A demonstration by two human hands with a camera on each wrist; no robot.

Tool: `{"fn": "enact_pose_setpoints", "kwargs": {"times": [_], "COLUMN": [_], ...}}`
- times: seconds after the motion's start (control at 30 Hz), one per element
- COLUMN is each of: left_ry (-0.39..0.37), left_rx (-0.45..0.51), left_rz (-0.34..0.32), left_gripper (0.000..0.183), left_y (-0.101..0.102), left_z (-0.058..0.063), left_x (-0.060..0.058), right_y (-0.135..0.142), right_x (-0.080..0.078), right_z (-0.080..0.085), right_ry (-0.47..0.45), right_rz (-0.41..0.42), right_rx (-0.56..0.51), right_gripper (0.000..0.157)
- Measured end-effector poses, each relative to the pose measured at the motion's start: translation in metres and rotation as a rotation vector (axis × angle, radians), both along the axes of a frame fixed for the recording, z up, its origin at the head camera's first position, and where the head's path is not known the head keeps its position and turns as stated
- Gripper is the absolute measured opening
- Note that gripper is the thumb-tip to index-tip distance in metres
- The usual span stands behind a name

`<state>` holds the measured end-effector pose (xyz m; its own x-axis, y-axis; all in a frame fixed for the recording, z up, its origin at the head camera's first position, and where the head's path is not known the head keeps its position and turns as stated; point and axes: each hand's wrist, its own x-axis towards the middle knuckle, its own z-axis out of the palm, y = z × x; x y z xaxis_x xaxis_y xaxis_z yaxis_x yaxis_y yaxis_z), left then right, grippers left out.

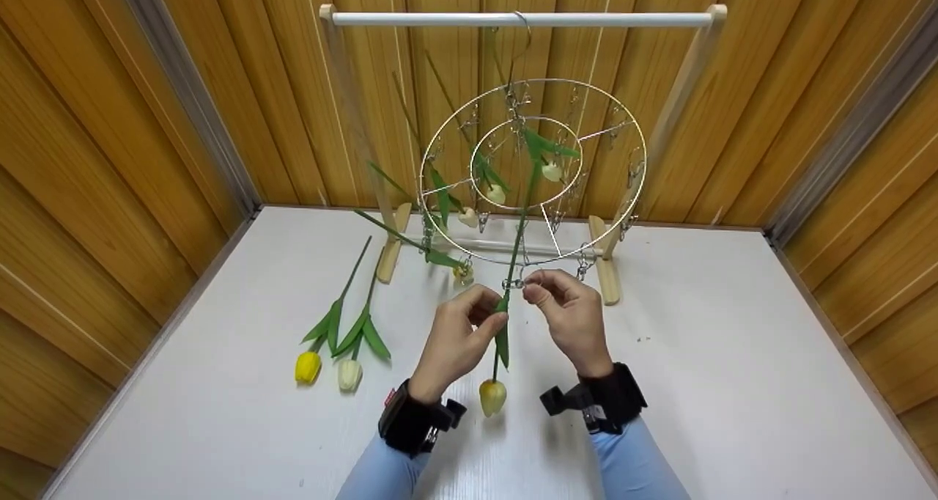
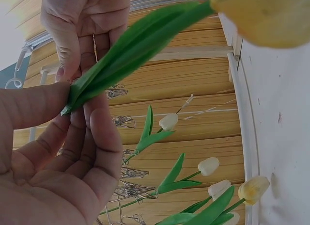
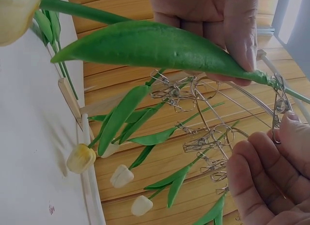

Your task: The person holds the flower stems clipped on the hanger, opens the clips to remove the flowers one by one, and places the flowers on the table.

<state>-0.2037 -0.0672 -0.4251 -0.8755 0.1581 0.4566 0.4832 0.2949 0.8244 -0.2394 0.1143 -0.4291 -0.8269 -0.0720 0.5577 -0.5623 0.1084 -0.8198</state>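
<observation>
My left hand (image 1: 456,336) pinches a yellowish artificial tulip (image 1: 492,397) between thumb and fingers at its green leaf (image 2: 140,48), with the bloom pointing down. Across from it, my right hand (image 1: 577,322) pinches a small wire clip (image 3: 281,106) between thumb and fingertips. That clip meets the tulip's stem just above the leaf. The round metal drying hanger (image 1: 645,166) hangs over both hands, its front edge close beyond the fingertips. More tulips, such as a white one (image 3: 142,205), hang bloom-down among its clips on the left and at the back.
A yellow tulip (image 1: 308,368) and a white tulip (image 1: 350,375) lie on the white table (image 1: 183,412) to the left. Behind the hands stands a wooden rack with a white bar (image 1: 601,20) that bears the hanger hook. Wood-patterned panels (image 1: 278,104) enclose the table.
</observation>
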Motion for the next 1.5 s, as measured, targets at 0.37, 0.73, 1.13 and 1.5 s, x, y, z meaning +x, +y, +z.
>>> {"fn": "enact_pose_setpoints", "kwargs": {"times": [0.37,0.73,1.13,1.5], "left_ry": [-0.003,-0.004,-0.023,-0.02], "left_rx": [-0.012,-0.011,0.014,-0.005], "left_rz": [0.008,0.008,-0.002,0.01], "left_gripper": [0.007,0.005,0.006,0.007], "left_y": [0.0002,-0.0001,0.0011,0.0012], "left_z": [0.0002,-0.0004,0.0008,0.0006], "left_x": [-0.0008,-0.0006,0.0,0.0011], "right_y": [0.0009,0.0026,0.0058,0.0069], "right_x": [-0.0012,-0.0025,-0.0033,-0.0044], "right_z": [-0.0001,-0.0008,0.0002,-0.0009], "right_ry": [0.01,0.031,0.021,0.017], "right_rz": [0.01,-0.008,-0.002,0.013], "right_rx": [-0.016,-0.019,-0.01,-0.02], "right_gripper": [0.006,0.006,0.006,0.007]}}
